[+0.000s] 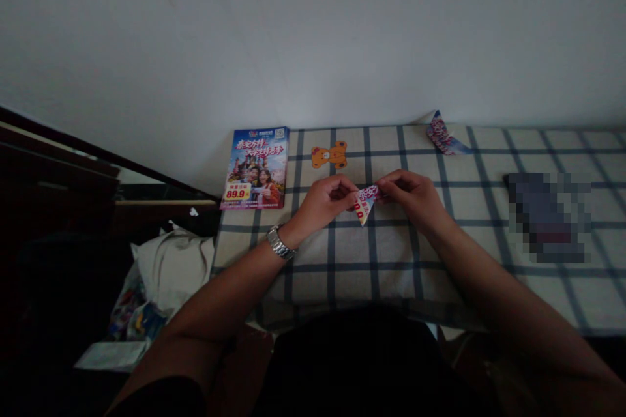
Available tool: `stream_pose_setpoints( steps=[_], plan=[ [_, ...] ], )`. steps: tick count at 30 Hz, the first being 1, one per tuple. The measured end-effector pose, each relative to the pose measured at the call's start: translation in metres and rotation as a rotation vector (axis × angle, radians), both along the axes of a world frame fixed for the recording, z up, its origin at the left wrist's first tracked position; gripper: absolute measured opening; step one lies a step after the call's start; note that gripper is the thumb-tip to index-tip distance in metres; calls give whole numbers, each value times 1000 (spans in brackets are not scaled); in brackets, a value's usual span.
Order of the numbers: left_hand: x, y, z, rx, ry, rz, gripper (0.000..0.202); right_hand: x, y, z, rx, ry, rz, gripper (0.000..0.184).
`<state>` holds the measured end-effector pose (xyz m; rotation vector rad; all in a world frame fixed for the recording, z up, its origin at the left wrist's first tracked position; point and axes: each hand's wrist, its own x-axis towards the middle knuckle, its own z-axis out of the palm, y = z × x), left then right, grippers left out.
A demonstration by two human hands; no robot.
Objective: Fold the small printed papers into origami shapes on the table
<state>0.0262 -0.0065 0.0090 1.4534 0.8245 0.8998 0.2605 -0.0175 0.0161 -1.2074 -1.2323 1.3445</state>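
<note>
A small folded paper flyer [364,204], printed in colour and pointed at its lower end, is held between my two hands above the checked tablecloth. My left hand [329,199], with a metal watch at the wrist, pinches its left edge. On the other side, my right hand [408,197] grips the upper right corner between thumb and fingers. Another folded paper piece [445,137], shaped with pointed ends, lies near the wall to the right. A stack of printed flyers [255,169] rests at the table's left end, their picture side up.
The checked tablecloth [313,251] covers the table, which stands against a pale wall [313,32]. An orange bear figure [329,155] is on the cloth behind my left hand. A dark, blurred-out object [542,212] lies at the right. White bags [171,267] are below the table's left edge.
</note>
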Motion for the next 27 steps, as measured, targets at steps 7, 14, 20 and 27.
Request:
stream_pose_setpoints(
  steps=[7,14,20,27],
  plan=[
    [0,0,1,17,3,3,30,0,-1,0,6,-10,-11,35],
    [0,1,-4,10,-37,17,29,3,2,-4,-23,30,-55,35],
    [1,1,-2,36,-29,51,29,2,0,-1,-24,-57,89,36],
    [2,0,-2,1,-17,31,34,-1,-3,4,36,-134,132,38]
  ],
)
